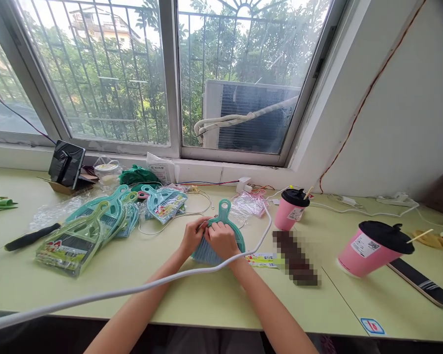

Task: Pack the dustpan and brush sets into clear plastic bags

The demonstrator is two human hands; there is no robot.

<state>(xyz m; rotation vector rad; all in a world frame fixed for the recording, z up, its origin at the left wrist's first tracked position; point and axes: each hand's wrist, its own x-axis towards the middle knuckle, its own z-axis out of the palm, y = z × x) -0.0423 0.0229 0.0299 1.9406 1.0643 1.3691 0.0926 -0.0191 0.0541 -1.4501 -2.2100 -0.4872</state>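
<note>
A small teal dustpan and brush set (225, 209) is in front of me, its looped handle pointing toward the window. Grey-blue bristles (205, 253) show below my hands. My left hand (192, 237) grips the set's left edge with bent fingers. Across the middle of the set lies my right hand (221, 240), its fingers curled and close to the left fingertips. What the fingertips pinch is hidden. A printed label card (263, 260) lies on the table just right of the set.
Bagged dustpan sets (72, 243) lie at left beside a black-handled tool (31, 238). Two pink cups (369, 248) (286, 214) and a phone (424, 282) stand or lie at right. A white cable (133, 290) crosses in front of my forearms. A pixelated brown patch (297, 260) hides something.
</note>
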